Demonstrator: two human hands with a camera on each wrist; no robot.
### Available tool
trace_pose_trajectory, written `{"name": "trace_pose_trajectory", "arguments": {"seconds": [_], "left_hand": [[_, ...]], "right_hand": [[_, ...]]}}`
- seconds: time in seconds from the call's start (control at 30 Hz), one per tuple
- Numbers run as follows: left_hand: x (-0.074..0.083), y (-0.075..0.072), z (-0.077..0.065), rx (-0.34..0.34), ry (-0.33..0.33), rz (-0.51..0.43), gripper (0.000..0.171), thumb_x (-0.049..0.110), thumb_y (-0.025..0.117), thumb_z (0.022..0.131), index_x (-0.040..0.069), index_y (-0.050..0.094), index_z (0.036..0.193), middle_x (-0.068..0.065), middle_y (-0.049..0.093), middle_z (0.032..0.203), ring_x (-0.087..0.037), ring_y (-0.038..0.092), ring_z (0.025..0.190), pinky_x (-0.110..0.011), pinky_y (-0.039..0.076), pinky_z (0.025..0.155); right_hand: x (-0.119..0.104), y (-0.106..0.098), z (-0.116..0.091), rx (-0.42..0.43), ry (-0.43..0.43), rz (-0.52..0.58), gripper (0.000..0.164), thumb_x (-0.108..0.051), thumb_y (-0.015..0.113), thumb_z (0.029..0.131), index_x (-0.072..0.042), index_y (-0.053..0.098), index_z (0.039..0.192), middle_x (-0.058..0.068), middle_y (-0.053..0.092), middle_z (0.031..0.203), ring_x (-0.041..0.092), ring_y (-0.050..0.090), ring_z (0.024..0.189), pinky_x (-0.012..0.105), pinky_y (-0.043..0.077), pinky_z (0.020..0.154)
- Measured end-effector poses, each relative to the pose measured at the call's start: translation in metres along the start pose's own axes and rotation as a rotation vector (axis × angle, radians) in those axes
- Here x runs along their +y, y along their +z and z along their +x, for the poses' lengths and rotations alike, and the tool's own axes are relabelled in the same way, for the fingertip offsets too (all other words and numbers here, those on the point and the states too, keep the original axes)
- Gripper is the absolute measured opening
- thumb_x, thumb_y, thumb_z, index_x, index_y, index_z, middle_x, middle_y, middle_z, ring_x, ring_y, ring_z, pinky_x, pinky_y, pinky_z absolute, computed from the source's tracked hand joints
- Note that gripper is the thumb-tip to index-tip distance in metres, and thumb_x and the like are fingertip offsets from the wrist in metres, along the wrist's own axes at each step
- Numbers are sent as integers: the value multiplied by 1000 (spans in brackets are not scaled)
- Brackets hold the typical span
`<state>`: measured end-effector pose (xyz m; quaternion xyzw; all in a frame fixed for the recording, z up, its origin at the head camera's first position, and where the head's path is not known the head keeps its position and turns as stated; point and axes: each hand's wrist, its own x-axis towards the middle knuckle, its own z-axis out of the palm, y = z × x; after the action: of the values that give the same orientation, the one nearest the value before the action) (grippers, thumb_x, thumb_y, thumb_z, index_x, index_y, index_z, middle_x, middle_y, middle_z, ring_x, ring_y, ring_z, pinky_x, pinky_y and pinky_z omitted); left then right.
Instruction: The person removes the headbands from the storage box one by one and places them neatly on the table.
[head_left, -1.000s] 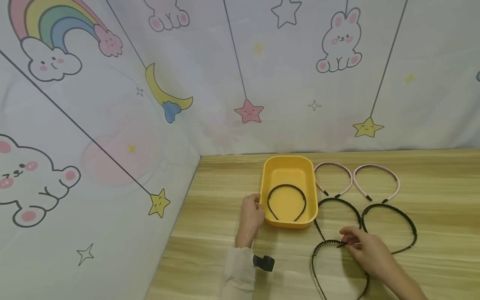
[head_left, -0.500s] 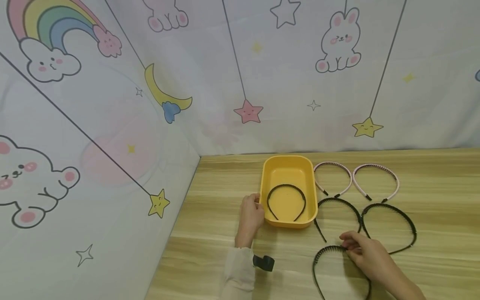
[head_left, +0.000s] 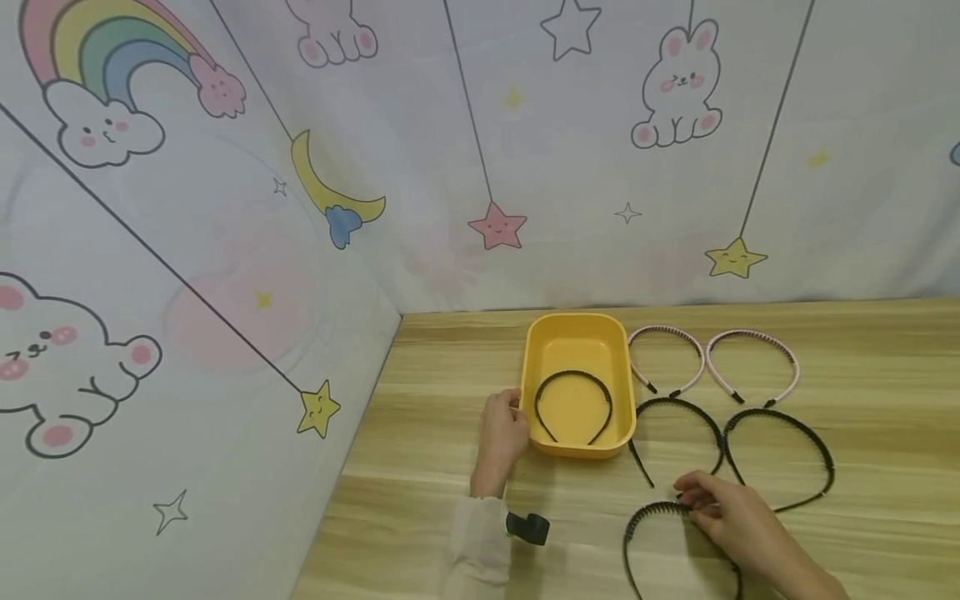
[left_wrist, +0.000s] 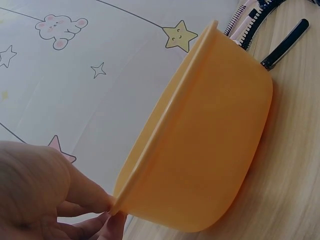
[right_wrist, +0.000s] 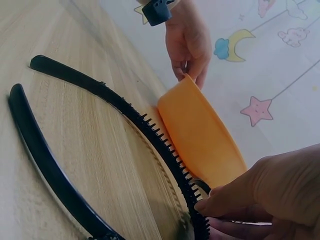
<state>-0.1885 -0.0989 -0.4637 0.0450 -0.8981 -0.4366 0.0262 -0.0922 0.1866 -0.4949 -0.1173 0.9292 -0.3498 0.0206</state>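
My left hand (head_left: 502, 435) pinches the left rim of a yellow plastic tub (head_left: 577, 452), thumb and fingers on either side of the lip in the left wrist view. One thin black headband (head_left: 574, 372) lies inside the tub. Nearer the front, my right hand (head_left: 733, 521) pinches another black headband (right_wrist: 150, 131) by its toothed curve. That headband's two smooth ends point towards the near side. Two more black headbands (head_left: 675, 402) (head_left: 813, 442) lie just beyond the right hand. Its fingertips are partly hidden behind the headband in the right wrist view.
Two pink headbands (head_left: 701, 354) (head_left: 787, 354) lie on the wood-grain table (head_left: 420, 375), right of the tub at the back. A white patterned cloth (head_left: 570, 267) hangs behind, and another borders the left side.
The held black headband has shifted slightly towards the near side, away from the black headbands beyond it. My left hand and the tub have stayed in place.
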Motion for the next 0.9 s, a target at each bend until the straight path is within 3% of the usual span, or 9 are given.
{"name": "trace_pose_trajectory", "arguments": {"seconds": [0.63,0.9], "left_hand": [[1,0,-3,4,11,-12,36,-5,52,89,-6,58,124,-16,58,107,-24,59,93,-33,53,78],[1,-1,-1,3,9,7,36,-4,51,90,-5,58,125,-16,59,109,-24,60,95,-32,53,77]], "right_hand": [[0,-1,0,-18,6,-27,28,4,72,73,-7,67,98,-4,69,85,1,60,72,20,52,63],[-14,-35,19,28,-15,-81,26,-6,69,83,-5,65,108,0,69,91,12,64,79,28,55,69]]}}
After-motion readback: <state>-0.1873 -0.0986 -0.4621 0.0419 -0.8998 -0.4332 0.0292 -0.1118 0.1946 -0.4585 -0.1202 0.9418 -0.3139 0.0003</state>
